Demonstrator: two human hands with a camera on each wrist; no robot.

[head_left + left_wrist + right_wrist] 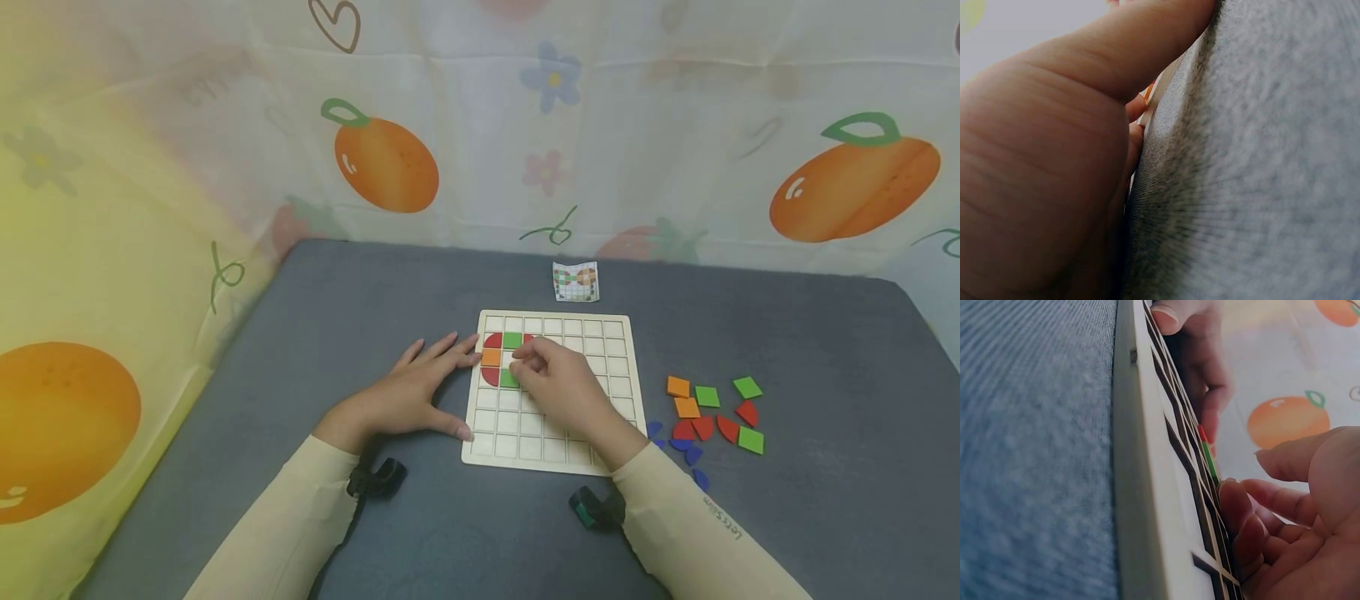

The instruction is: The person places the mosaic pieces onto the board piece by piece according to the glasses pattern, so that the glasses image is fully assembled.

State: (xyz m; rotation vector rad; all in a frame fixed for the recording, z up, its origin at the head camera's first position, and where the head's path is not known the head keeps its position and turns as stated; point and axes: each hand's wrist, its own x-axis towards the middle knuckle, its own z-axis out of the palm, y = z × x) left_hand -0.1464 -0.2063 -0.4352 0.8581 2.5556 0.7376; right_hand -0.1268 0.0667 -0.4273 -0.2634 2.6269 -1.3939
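Note:
A pale wooden grid board (497,448) lies on the table with coloured tiles at its upper left. These include a green square (512,340), an orange square (491,357), a red quarter-circle (490,377) and a lower green square (507,379), partly covered by my right hand. My left hand (420,383) lies spread, fingertips and thumb touching the board's left edge. My right hand (562,390) is over the board with bent fingers; in the right wrist view, thumb and fingertips stand apart near a green tile (1210,464). No piece shows between them.
Right of the board lie loose orange squares (686,407), green squares (751,441), red quarter-circles (727,428) and blue pieces (693,456), some beside the right forearm. A small printed pattern card (576,283) lies behind the board. A fruit-patterned curtain (480,117) hangs behind the grey table (847,358).

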